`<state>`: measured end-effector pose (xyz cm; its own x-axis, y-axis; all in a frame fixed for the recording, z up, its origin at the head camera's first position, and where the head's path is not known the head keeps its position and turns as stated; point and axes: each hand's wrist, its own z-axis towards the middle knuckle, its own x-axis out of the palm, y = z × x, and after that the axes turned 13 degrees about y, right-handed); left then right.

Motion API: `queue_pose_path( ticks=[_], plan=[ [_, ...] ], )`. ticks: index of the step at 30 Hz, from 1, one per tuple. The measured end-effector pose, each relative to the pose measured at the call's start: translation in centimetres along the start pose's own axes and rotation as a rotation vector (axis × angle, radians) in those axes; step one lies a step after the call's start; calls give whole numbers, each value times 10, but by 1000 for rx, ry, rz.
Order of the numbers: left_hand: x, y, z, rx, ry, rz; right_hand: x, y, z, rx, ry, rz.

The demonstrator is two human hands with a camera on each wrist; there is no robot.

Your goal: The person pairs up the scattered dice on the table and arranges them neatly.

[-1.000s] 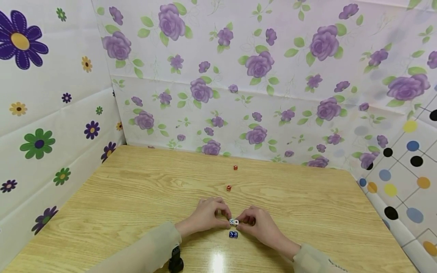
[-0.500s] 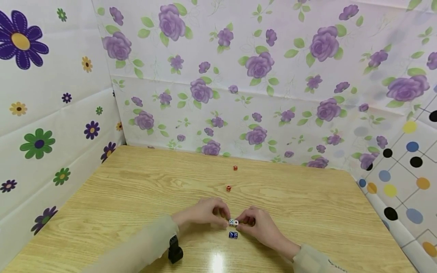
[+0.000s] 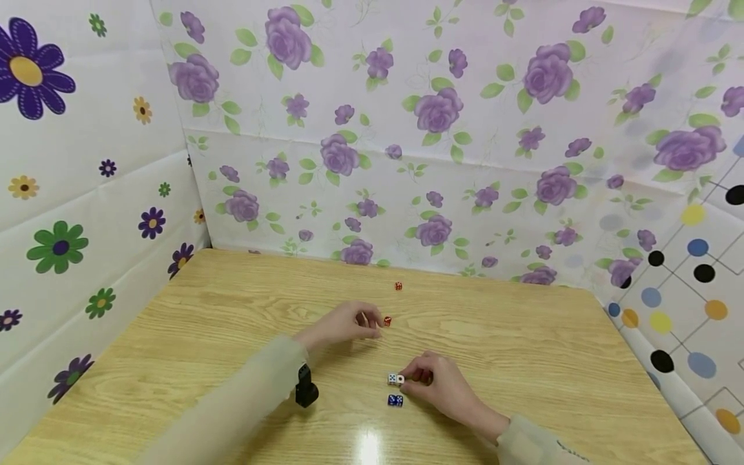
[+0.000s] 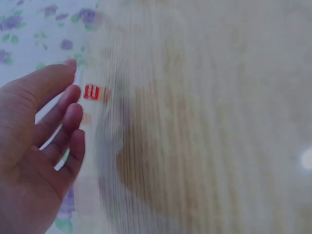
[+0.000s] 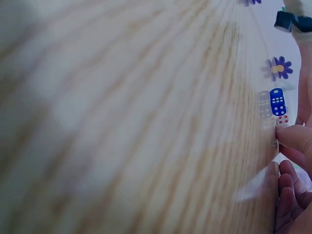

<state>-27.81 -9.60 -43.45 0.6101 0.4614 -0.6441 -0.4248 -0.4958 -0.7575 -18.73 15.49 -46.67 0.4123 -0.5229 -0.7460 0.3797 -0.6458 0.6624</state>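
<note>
While our right hand pinches one white die beside its white twin, our left hand, loosely bent and holding nothing, hangs just beside the nearer red die; a careless brush could tip it, and a right-hand twitch might split the white pair or bump the blue dice

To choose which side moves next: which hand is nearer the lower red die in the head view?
Left. The left hand is close beside the red die, on its left; the right hand is farther off, at the white dice.
</note>
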Motion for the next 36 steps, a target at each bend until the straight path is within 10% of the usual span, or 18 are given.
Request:
queue_pose_path(
  ticks=[15, 36],
  plan=[
    [2, 20, 37, -31, -103, 41, -2, 2, -2, 14, 15, 2],
    [9, 20, 35, -50, -154, 54, 0, 1, -1, 1, 4, 4]
  ],
)
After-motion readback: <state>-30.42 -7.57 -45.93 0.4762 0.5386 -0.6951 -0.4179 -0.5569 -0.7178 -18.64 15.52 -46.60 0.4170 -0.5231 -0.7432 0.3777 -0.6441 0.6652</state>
